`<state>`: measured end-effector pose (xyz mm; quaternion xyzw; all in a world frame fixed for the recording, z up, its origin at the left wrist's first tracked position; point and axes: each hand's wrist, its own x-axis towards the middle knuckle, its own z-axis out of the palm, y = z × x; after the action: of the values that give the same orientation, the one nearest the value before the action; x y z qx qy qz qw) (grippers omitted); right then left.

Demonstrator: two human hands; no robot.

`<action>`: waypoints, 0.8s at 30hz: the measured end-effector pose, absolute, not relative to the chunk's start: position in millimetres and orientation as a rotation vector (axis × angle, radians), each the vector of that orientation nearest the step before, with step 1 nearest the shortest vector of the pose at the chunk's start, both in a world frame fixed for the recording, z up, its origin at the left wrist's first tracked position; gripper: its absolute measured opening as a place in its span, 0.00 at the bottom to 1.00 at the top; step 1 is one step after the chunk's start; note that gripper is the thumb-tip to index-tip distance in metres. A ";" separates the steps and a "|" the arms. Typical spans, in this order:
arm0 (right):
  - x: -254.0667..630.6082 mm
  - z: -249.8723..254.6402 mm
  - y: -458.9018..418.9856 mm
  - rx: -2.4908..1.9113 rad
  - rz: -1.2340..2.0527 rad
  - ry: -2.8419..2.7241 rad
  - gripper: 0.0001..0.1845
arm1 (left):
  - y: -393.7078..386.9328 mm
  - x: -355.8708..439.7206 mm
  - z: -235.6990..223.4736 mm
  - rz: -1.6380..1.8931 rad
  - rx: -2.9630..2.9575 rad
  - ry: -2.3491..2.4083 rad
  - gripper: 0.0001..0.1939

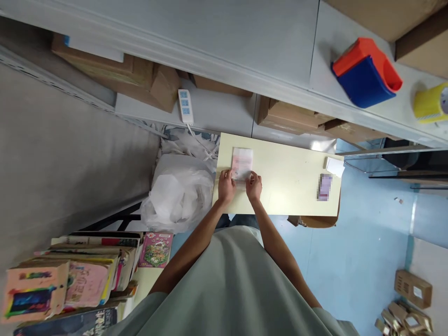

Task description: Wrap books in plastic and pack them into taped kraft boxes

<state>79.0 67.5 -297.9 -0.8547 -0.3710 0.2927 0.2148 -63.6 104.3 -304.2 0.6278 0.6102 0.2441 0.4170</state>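
Observation:
A thin pink-and-white booklet in a clear wrapper [241,163] lies flat on a pale yellow table [290,186]. My left hand [226,185] grips its near left corner with curled fingers. My right hand [254,185] pinches its near right corner. Both hands rest on the table's left part, a few centimetres apart. The near edge of the booklet is hidden under my fingers.
A white card [335,166] and a blurred small item [325,187] lie at the table's right end. A white plastic bag [180,193] sits left of the table. Stacked books [70,280] are at lower left. Grey shelves hold cardboard boxes [119,70], a power strip [185,105], a red-blue bin [366,72] and yellow tape [431,102].

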 end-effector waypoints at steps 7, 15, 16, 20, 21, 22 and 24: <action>55.6 -289.7 129.8 -2.380 0.834 -1.105 0.23 | 159.2 -86.1 -306.5 0.683 1.561 1.579 0.32; 68.2 -250.5 81.1 -2.185 0.780 -1.253 0.20 | 96.6 -133.6 -266.0 0.743 1.446 1.618 0.23; 68.6 -244.6 69.6 -2.135 0.790 -1.284 0.20 | 80.0 -142.4 -259.6 0.782 1.421 1.623 0.23; 63.4 -218.9 20.7 -1.952 0.865 -1.329 0.22 | 8.8 -168.9 -235.2 0.934 1.301 1.662 0.19; 60.8 -212.0 8.6 -1.914 0.889 -1.326 0.23 | -8.7 -172.5 -229.6 0.963 1.272 1.671 0.18; 58.0 -205.0 -3.3 -1.876 0.913 -1.325 0.24 | -25.7 -174.8 -224.1 0.987 1.248 1.680 0.17; 52.2 -190.9 -27.1 -1.800 0.967 -1.332 0.26 | -58.6 -176.1 -213.3 1.024 1.218 1.697 0.16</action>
<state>52.2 -27.1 -190.9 -0.6931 -0.5126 0.3722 0.3440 -176.1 -58.6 -213.3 0.4807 0.6698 0.4041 0.3963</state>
